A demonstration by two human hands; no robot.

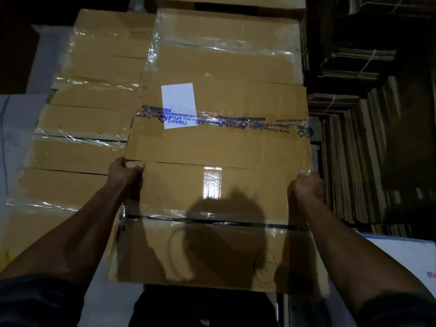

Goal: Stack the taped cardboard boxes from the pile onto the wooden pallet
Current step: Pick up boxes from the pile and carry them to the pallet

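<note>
A large brown cardboard box (pixel 212 220) sealed with clear tape fills the near centre of the view. My left hand (pixel 126 172) grips its far left corner, thumb curled over the top edge. On the far right corner my right hand (pixel 308 186) grips the edge. Just beyond lies another taped box (pixel 219 142) with a white label and blue printed tape across it. More taped boxes (pixel 92 114) lie side by side in a row to the left, and another (pixel 224 50) sits further back. No wooden pallet shows.
Bundles of flattened cardboard sheets (pixel 354 149) stand stacked along the right side, tied with string. A pale floor or sheet (pixel 14 128) shows at the left edge, and a white surface (pixel 405 258) at the lower right. The surroundings are dark.
</note>
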